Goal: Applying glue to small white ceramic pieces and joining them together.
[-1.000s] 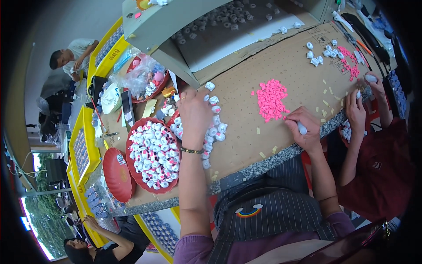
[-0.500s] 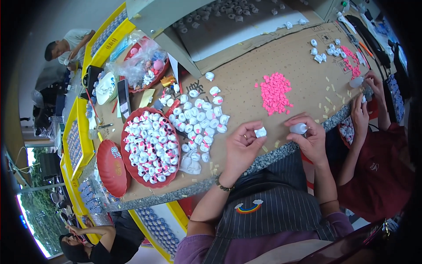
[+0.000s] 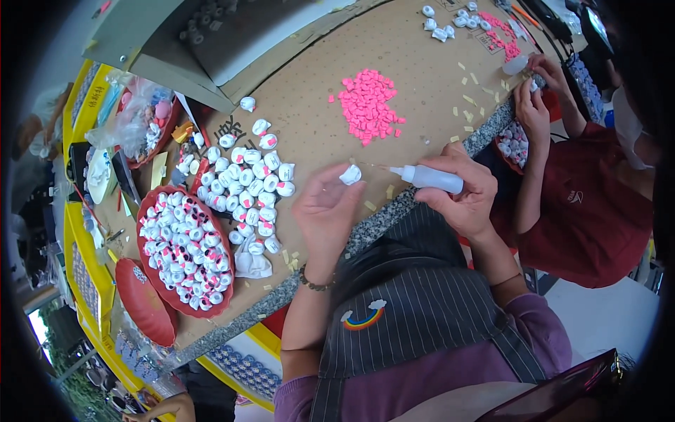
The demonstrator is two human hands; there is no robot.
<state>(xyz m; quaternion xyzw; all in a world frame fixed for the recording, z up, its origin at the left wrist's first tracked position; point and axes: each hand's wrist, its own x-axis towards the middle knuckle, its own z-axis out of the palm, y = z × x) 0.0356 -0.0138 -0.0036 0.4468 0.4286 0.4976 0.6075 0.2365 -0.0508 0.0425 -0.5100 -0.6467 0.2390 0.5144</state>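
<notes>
Perforated brown board (image 3: pixel 316 133); left hand (image 3: pixel 325 211) pinching a white piece (image 3: pixel 350 174), right hand (image 3: pixel 460 193) gripping a slim glue bottle (image 3: pixel 427 177).

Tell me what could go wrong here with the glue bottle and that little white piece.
The left hand pinches the small white piece at its fingertips, with the nozzle of the squeeze bottle in the right hand aimed close: glue may land on skin. The piece could also slip and drop off the table edge just below.

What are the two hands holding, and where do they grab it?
Left hand pinches a small white piece at its fingertips; right hand grips a white squeeze bottle around its body.
</notes>
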